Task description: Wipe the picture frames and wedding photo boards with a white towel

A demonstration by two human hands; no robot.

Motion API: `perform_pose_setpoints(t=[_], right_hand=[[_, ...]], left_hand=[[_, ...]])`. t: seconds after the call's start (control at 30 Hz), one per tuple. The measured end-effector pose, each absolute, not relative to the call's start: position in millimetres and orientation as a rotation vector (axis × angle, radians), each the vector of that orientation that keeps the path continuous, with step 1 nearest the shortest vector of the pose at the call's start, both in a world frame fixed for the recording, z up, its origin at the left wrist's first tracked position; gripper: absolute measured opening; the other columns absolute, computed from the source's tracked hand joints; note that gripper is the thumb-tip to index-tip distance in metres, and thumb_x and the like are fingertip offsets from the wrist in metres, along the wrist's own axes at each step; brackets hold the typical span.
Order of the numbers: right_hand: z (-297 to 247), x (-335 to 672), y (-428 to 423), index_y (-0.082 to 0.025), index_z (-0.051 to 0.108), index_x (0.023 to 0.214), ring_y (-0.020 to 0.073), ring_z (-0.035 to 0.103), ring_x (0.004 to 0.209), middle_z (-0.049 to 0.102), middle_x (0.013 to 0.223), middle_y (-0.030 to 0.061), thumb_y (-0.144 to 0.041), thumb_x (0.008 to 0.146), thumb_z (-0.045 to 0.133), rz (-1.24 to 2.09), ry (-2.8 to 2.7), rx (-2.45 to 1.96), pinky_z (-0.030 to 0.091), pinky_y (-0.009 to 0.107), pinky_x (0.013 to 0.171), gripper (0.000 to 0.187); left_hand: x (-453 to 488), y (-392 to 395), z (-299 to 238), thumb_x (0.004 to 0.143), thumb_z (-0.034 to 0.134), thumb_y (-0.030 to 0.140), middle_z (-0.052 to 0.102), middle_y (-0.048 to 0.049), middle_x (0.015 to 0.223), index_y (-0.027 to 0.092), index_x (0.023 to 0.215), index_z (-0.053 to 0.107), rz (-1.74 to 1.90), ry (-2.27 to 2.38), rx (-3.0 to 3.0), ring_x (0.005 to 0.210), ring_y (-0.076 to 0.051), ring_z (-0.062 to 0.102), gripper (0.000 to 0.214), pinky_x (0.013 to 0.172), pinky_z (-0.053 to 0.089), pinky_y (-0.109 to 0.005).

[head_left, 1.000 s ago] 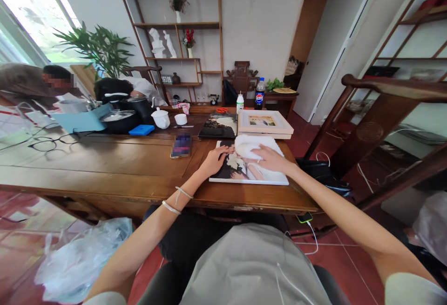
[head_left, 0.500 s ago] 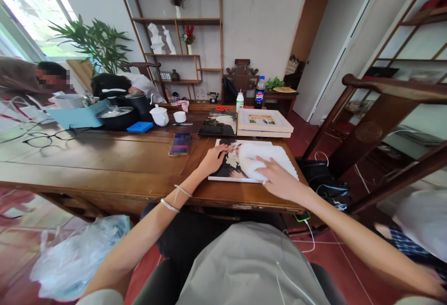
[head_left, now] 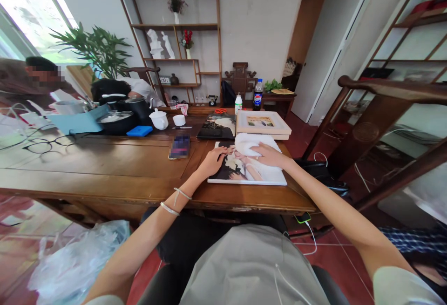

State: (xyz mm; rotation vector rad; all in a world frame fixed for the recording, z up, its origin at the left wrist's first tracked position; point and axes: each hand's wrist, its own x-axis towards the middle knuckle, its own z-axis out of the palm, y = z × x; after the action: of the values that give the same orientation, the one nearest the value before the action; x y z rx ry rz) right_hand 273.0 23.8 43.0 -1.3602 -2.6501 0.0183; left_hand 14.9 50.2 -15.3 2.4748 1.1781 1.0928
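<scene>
A photo canvas print (head_left: 240, 174) lies flat on the wooden table (head_left: 104, 165) in front of me. My left hand (head_left: 213, 161) rests on its left edge with the fingers laid flat. My right hand (head_left: 268, 154) presses a white cloth (head_left: 247, 143) onto the far part of the print, fingers curled over the cloth. Just behind it sit a framed picture (head_left: 262, 123) on a stack and a dark photo print (head_left: 217, 127).
A phone (head_left: 180, 147) lies left of the print. Further left are a white teapot (head_left: 159, 118), a cup (head_left: 179, 119), a blue case (head_left: 139, 131), a black pan (head_left: 115, 121) and glasses (head_left: 38, 145). A person sits at the far left. Bottles (head_left: 257, 94) stand behind; a wooden chair (head_left: 380, 123) is at right.
My right hand has moved the white cloth from the near right part of the print up to its far edge. My left hand has stayed on the left edge.
</scene>
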Motion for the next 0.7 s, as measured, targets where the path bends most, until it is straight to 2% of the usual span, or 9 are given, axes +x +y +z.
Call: perform_pose_setpoints(t=[0.13,0.23,0.33,0.43,0.53,0.7], right_hand=[[42.2,258.1,21.7,-0.014,0.061,0.118,0.0298,0.050,0.120,0.059,0.126,0.0147,-0.019,0.085,0.047,-0.102,-2.611,-1.349,0.034,0.045,0.100,0.035],[44.0,237.8,-17.3,-0.015,0.067,0.106,0.0315,0.042,0.127,0.056,0.129,0.0169,-0.011,0.078,0.050,-0.105,-2.667,-1.298,0.035,0.048,0.099,0.034],[45.8,218.6,-70.0,-0.018,0.067,0.110,0.0332,0.034,0.133,0.041,0.144,0.0146,-0.007,0.072,0.051,-0.062,-2.710,-1.240,0.029,0.053,0.104,0.042],[47.2,207.0,-105.5,-0.015,0.066,0.112,0.0366,0.028,0.136,0.036,0.147,0.0172,-0.008,0.070,0.053,-0.005,-2.788,-1.214,0.025,0.055,0.107,0.045],[48.4,204.7,-103.1,-0.016,0.065,0.113,0.0337,0.032,0.135,0.039,0.145,0.0158,-0.012,0.070,0.054,0.016,-2.776,-1.190,0.028,0.051,0.107,0.045],[50.3,211.6,-42.6,-0.017,0.064,0.114,0.0305,0.047,0.123,0.057,0.127,0.0170,-0.015,0.074,0.052,-0.137,-2.675,-1.343,0.038,0.042,0.100,0.042]], left_hand=[[15.8,49.7,-17.1,0.087,0.044,0.011,0.065,-0.0126,0.117,0.013,0.099,0.068,1.104,1.201,2.456,0.115,-0.022,0.058,0.026,0.102,0.043,-0.037],[16.5,48.5,-17.0,0.086,0.044,0.010,0.065,-0.0135,0.117,0.012,0.099,0.068,1.107,1.215,2.451,0.116,-0.023,0.057,0.026,0.103,0.042,-0.037],[16.4,48.2,-16.2,0.086,0.043,0.010,0.064,-0.0115,0.119,0.013,0.101,0.067,1.098,1.213,2.460,0.118,-0.022,0.056,0.028,0.104,0.042,-0.038],[15.8,48.8,-16.0,0.086,0.044,0.010,0.064,-0.0114,0.119,0.013,0.102,0.067,1.095,1.210,2.456,0.118,-0.022,0.055,0.029,0.105,0.041,-0.037],[15.6,48.8,-15.7,0.085,0.045,0.010,0.064,-0.0106,0.119,0.014,0.103,0.067,1.087,1.231,2.447,0.117,-0.022,0.056,0.029,0.104,0.041,-0.037],[16.6,46.3,-13.3,0.085,0.042,0.009,0.064,-0.0106,0.119,0.014,0.102,0.067,1.088,1.210,2.463,0.118,-0.022,0.056,0.030,0.104,0.041,-0.037]])
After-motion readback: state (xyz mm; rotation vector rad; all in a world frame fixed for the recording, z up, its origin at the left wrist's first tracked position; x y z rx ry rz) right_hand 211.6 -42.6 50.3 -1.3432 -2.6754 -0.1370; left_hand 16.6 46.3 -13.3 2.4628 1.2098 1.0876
